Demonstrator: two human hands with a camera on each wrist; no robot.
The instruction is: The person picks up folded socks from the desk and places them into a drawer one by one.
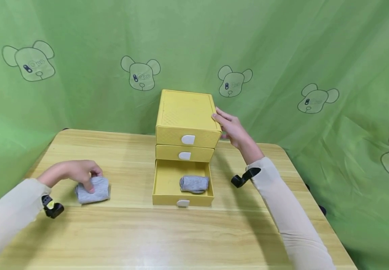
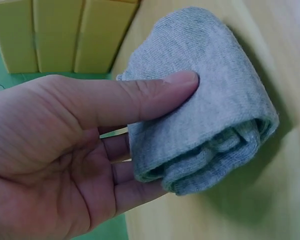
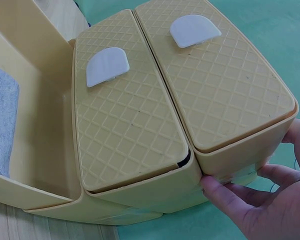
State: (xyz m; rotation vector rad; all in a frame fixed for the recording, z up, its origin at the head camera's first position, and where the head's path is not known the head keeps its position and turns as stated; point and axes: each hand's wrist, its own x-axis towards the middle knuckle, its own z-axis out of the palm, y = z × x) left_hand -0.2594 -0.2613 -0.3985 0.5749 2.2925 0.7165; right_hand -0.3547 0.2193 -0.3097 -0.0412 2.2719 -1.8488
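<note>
A folded grey sock bundle (image 1: 97,190) is pinched in my left hand (image 1: 81,173), thumb on top and fingers beneath. In the left wrist view the rolled layers of this sock bundle (image 2: 205,115) show at its lower edge. My right hand (image 1: 231,127) rests against the upper right side of a yellow drawer unit (image 1: 187,108), its thumb at the top edge. The bottom drawer (image 1: 167,180) is pulled out, and a second grey sock roll (image 1: 195,184) lies in its right part. The two upper drawers are closed; white tabs (image 3: 107,66) mark their fronts.
The drawer unit stands near the back of a light wooden table (image 1: 120,232). Behind it hangs a green curtain (image 1: 187,45) printed with bear heads. Black wrist mounts (image 1: 245,177) stick out from both sleeves.
</note>
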